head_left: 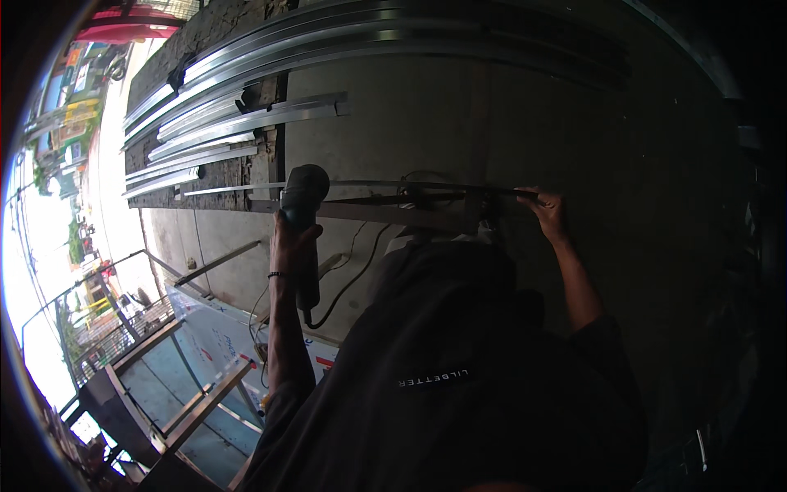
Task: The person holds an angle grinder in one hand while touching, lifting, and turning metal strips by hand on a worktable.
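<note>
My left hand is wrapped round the body of a dark green angle grinder, its round head uppermost and a black cord trailing from its lower end. A long thin metal strip runs sideways past the grinder's head; whether the two touch I cannot tell. At its right end the strip is pinched in the fingers of my right hand, with that arm stretched out. The grinder's disc does not show clearly. Just below the strip lies a darker flat metal bar, partly lost in shadow.
Several silvery metal channels lie across a worn wooden bench at the far left. The cord loops over the concrete floor. A metal frame and a printed white sheet stand at lower left. The right side is very dark.
</note>
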The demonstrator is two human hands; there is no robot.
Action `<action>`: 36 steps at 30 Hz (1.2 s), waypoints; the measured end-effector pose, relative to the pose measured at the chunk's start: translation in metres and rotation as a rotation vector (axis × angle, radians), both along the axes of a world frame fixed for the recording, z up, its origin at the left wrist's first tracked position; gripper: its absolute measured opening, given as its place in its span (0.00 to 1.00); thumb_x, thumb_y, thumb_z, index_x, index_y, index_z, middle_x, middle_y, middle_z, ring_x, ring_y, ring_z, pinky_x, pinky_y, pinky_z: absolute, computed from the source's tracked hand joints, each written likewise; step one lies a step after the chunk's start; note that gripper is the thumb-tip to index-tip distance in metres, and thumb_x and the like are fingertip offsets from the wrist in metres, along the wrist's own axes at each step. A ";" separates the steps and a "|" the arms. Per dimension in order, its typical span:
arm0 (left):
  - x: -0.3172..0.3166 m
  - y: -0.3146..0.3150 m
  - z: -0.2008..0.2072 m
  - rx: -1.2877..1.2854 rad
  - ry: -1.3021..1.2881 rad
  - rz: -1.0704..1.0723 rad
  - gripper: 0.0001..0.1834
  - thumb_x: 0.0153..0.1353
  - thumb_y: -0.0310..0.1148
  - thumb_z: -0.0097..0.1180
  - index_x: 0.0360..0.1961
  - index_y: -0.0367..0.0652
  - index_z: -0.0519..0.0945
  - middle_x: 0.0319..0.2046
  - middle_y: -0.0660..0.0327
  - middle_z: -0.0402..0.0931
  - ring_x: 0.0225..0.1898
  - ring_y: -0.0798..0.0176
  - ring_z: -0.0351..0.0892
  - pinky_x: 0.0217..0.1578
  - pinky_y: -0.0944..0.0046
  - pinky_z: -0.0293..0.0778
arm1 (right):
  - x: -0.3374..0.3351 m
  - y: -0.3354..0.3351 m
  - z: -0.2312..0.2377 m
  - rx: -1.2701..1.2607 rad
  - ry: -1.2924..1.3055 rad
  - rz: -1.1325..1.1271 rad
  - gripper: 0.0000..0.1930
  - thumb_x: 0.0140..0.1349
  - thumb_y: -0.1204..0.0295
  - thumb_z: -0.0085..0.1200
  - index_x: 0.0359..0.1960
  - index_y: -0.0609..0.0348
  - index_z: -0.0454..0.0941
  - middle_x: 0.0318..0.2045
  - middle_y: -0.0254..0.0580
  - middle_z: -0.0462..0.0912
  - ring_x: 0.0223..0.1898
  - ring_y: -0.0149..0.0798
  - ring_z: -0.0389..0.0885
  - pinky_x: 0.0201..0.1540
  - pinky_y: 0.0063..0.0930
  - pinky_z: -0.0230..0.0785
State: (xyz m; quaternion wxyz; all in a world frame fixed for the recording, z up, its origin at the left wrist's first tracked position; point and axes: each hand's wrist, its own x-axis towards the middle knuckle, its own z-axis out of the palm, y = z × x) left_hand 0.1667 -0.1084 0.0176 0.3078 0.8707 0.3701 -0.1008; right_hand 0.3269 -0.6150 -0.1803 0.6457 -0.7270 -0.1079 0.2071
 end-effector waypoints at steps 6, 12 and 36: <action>0.003 -0.005 0.000 0.043 0.045 0.012 0.39 0.51 0.42 0.74 0.60 0.37 0.68 0.43 0.41 0.83 0.45 0.39 0.87 0.45 0.43 0.81 | -0.003 0.000 0.002 -0.035 -0.053 -0.003 0.06 0.67 0.76 0.69 0.39 0.69 0.91 0.47 0.46 0.93 0.52 0.31 0.89 0.62 0.34 0.76; 0.024 -0.048 0.012 -0.060 0.092 -0.010 0.37 0.53 0.39 0.71 0.58 0.37 0.65 0.39 0.39 0.85 0.42 0.37 0.88 0.43 0.41 0.81 | -0.009 0.002 0.002 -0.050 0.015 -0.043 0.09 0.68 0.74 0.68 0.46 0.65 0.91 0.47 0.44 0.93 0.51 0.27 0.88 0.65 0.34 0.74; 0.049 -0.136 0.012 -0.100 0.184 -0.271 0.35 0.56 0.30 0.68 0.59 0.36 0.60 0.37 0.34 0.84 0.40 0.29 0.88 0.40 0.38 0.82 | -0.013 0.010 -0.009 -0.037 -0.022 -0.109 0.09 0.68 0.74 0.68 0.47 0.63 0.92 0.42 0.40 0.94 0.46 0.25 0.89 0.67 0.32 0.72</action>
